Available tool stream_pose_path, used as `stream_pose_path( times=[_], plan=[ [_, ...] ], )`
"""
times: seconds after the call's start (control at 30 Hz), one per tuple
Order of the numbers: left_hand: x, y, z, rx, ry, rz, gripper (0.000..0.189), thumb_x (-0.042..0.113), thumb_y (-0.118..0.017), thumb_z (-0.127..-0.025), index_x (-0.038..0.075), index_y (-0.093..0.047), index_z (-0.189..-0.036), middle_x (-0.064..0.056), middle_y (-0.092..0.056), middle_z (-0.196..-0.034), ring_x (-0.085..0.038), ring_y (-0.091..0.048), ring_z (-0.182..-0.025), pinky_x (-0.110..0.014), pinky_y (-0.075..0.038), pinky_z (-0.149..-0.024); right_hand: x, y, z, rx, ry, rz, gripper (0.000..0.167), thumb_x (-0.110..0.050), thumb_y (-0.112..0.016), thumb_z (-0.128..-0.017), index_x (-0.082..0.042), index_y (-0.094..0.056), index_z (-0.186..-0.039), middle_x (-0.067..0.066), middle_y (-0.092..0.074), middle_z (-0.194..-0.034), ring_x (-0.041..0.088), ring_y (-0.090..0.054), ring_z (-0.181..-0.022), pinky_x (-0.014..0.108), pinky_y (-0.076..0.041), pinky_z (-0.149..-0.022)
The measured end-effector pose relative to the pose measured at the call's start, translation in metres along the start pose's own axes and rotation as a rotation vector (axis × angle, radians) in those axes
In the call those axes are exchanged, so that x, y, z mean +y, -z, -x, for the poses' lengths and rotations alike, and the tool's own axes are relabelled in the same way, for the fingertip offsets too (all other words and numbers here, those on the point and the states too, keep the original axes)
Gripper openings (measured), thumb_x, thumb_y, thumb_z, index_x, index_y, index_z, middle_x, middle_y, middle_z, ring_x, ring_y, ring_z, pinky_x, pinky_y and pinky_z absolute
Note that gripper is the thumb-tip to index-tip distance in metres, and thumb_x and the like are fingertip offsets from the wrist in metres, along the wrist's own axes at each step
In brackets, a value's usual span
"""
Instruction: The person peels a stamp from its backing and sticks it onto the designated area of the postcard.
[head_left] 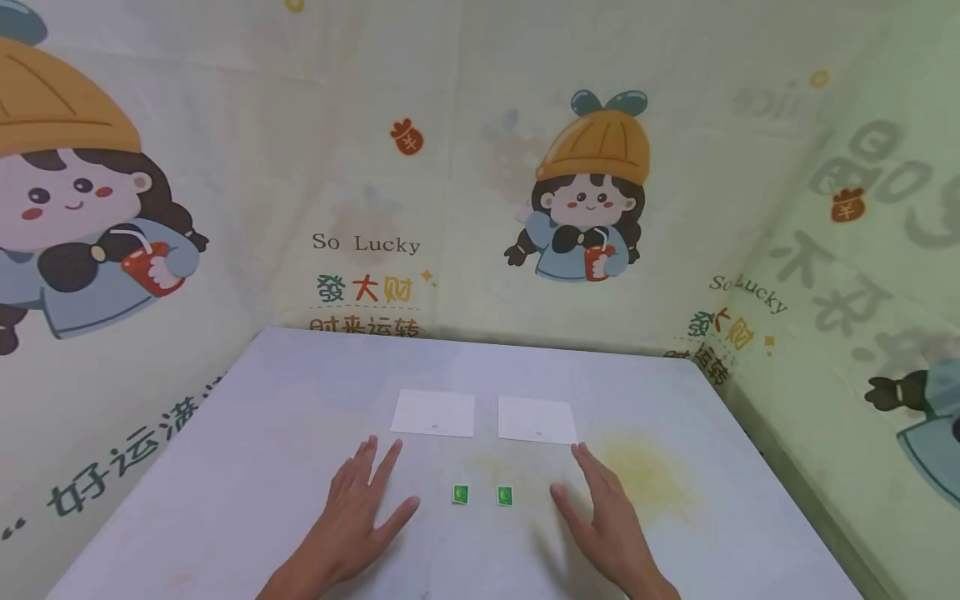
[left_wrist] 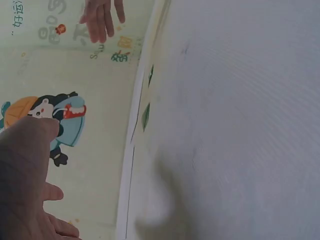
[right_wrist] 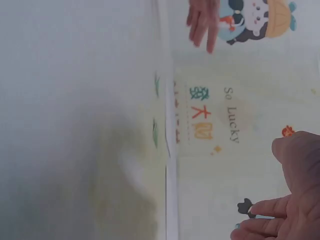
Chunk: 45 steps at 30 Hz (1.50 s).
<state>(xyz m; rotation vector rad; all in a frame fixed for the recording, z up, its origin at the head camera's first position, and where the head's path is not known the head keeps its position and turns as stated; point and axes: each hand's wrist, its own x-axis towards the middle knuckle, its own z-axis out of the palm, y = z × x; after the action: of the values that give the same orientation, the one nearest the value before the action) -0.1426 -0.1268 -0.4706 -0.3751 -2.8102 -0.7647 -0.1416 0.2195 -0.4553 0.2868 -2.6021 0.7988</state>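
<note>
Operator: Nearest my head camera are the left hand [head_left: 356, 512] and the right hand [head_left: 611, 521]. I'll take the left green square [head_left: 461, 495] as my landmark: one hand is to its left, the other to its right, both apart from it.

Spotter: How does the grip read on your feed?

Operator: Slack on both sides, with neither hand holding anything. I see the left fingers straight and fanned, the thumb angled toward the landmark. On the right, the fingers are extended closer together, the thumb held away from them.

Spotter: Are they touching the table [head_left: 262, 450]?

Operator: From both wrist views, I read them as raised above it.

Spotter: And the things between and beyond them?

Operator: My landmark rests on the tabletop between the hands. The right green square [head_left: 505, 497] is to its right, level with it, a small gap between. Farther from me than the landmark, slightly to its left, lies the left white card [head_left: 432, 413]; the right white card [head_left: 536, 418] lies beyond it and to its right.

Spotter: Farther out?

Operator: A yellowish patch [head_left: 647, 475] well to the landmark's right, and, far behind it, a printed backdrop [head_left: 480, 50] with a cartoon girl [head_left: 592, 204].
</note>
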Motion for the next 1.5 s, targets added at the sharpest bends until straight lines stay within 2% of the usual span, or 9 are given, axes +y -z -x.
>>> stream_pose_path(
  times=[0.1,0.27,0.4,0.6,1.0,1.17,1.3,1.5],
  plan=[
    [0.006,-0.002,-0.006,-0.013,0.038,0.101,0.076,0.054,-0.054,-0.101,0.01,-0.034,-0.16,-0.026,-0.028,-0.164,-0.045,-0.027,-0.15,-0.068,-0.023,-0.114,-0.006,0.001,0.0,-0.003,-0.033,-0.092,0.056,-0.031,-0.069,-0.099,-0.007,-0.053,-0.147,0.012,-0.057,-0.147,0.033,-0.057,-0.131,0.055,-0.051,-0.099],
    [0.015,-0.005,-0.015,-0.023,0.076,0.252,0.07,0.049,-0.052,-0.104,0.008,-0.036,-0.158,-0.021,-0.033,-0.163,-0.041,-0.029,-0.15,-0.07,-0.023,-0.115,-0.015,0.003,-0.002,-0.022,-0.111,-0.24,0.044,-0.029,-0.065,-0.102,-0.01,-0.059,-0.141,0.006,-0.063,-0.139,0.027,-0.064,-0.12,0.042,-0.056,-0.092],
    [0.023,-0.009,-0.021,-0.032,0.073,0.311,0.069,0.051,-0.051,-0.104,0.009,-0.038,-0.158,-0.018,-0.035,-0.163,-0.04,-0.029,-0.151,-0.069,-0.021,-0.117,-0.019,0.003,-0.005,-0.039,-0.157,-0.317,0.041,-0.03,-0.065,-0.102,-0.01,-0.061,-0.138,0.004,-0.065,-0.137,0.024,-0.063,-0.119,0.035,-0.056,-0.092],
    [0.029,-0.021,-0.034,-0.024,0.025,0.318,0.067,0.049,-0.052,-0.104,0.01,-0.039,-0.157,-0.017,-0.037,-0.162,-0.037,-0.03,-0.151,-0.068,-0.022,-0.117,-0.021,-0.004,-0.011,-0.075,-0.173,-0.307,0.045,-0.031,-0.068,-0.1,-0.008,-0.061,-0.138,0.006,-0.066,-0.135,0.026,-0.064,-0.118,0.037,-0.057,-0.091],
    [0.043,-0.043,-0.063,-0.032,-0.045,0.309,0.064,0.047,-0.054,-0.103,0.01,-0.044,-0.154,-0.018,-0.04,-0.16,-0.038,-0.035,-0.148,-0.065,-0.028,-0.116,-0.025,-0.022,-0.018,-0.123,-0.103,-0.266,0.044,-0.035,-0.072,-0.096,-0.008,-0.065,-0.131,0.006,-0.068,-0.129,0.026,-0.066,-0.113,0.038,-0.058,-0.088],
    [0.045,-0.051,-0.077,-0.046,-0.067,0.293,0.063,0.046,-0.055,-0.102,0.008,-0.046,-0.152,-0.021,-0.042,-0.158,-0.041,-0.036,-0.147,-0.065,-0.03,-0.115,-0.027,-0.029,-0.022,-0.133,-0.055,-0.251,0.041,-0.034,-0.074,-0.095,-0.006,-0.069,-0.123,0.008,-0.071,-0.121,0.028,-0.066,-0.108,0.039,-0.059,-0.085],
    [0.048,-0.056,-0.087,-0.075,-0.087,0.281,0.062,0.044,-0.056,-0.102,0.008,-0.047,-0.151,-0.022,-0.042,-0.157,-0.042,-0.037,-0.146,-0.066,-0.031,-0.115,-0.027,-0.035,-0.025,-0.148,-0.038,-0.241,0.036,-0.03,-0.078,-0.092,-0.006,-0.071,-0.118,0.009,-0.073,-0.113,0.028,-0.067,-0.103,0.037,-0.058,-0.083],
    [0.053,-0.063,-0.1,-0.109,-0.134,0.255,0.06,0.041,-0.058,-0.102,0.006,-0.048,-0.15,-0.024,-0.044,-0.155,-0.042,-0.038,-0.145,-0.065,-0.033,-0.113,-0.025,-0.041,-0.03,-0.168,0.032,-0.21,0.031,-0.024,-0.081,-0.088,-0.003,-0.073,-0.111,0.007,-0.074,-0.098,0.026,-0.068,-0.091,0.033,-0.057,-0.076]
  ],
)
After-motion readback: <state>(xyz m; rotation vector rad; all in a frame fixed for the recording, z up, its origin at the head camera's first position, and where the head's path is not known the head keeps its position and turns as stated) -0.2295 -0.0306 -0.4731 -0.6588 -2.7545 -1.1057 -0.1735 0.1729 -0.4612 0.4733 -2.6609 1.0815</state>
